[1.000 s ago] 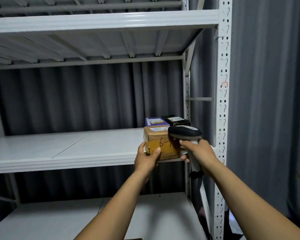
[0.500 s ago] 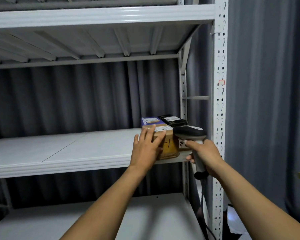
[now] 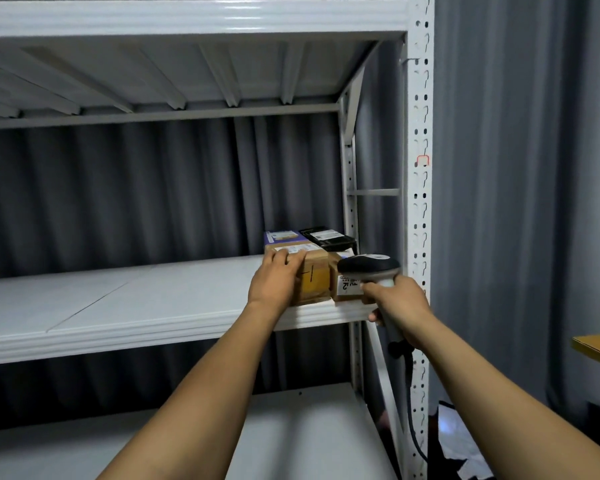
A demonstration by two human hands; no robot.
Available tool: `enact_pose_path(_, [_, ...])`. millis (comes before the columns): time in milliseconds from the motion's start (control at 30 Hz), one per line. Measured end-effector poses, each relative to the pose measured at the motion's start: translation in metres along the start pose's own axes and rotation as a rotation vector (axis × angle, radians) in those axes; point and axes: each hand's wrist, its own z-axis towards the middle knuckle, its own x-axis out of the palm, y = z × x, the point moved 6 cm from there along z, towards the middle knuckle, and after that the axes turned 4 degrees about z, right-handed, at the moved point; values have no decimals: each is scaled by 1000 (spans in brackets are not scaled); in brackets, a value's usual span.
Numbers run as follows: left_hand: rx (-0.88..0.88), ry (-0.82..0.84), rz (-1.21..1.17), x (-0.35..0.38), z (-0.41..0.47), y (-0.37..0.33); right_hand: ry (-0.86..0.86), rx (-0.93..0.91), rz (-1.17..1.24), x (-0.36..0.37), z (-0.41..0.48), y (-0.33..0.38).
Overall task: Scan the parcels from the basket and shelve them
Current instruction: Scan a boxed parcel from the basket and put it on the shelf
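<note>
White shelf: left hand apparently presses parcel; right hand holds scanner

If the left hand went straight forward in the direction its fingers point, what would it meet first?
The left hand touches the brown box, so it would press that box first. Behind it sits the purple box, probably next; the gap between them is unclear.

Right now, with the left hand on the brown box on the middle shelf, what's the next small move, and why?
Probably lift the left hand off and draw it back: the brown box sits flat on the shelf beside another parcel, so it looks placed. The right hand holds the scanner.
</note>
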Motion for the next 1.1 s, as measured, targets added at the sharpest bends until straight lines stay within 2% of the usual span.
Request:
enact_pose_path(200, [44, -80, 29, -10, -24, 1, 24, 14, -36, -1, -16, -3])
enact_pose_path(333, [23, -54, -56, -8, -75, 6, 64, 24, -44, 1, -48, -9])
enact_pose_path(467, [-22, 105, -110, 17, -144, 12, 114, 45, -101, 8, -92, -27])
enact_pose_path(767, [-171, 516, -229, 111, -332, 41, 226, 251, -79, 45, -198, -109])
enact_pose_path(933, [-117, 727, -395, 154, -413, 15, 309, 310, -206, 55, -238, -154])
enact_pose_path(1100, [56, 919, -545, 170, -461, -21, 296, 376, -232, 43, -262, -187])
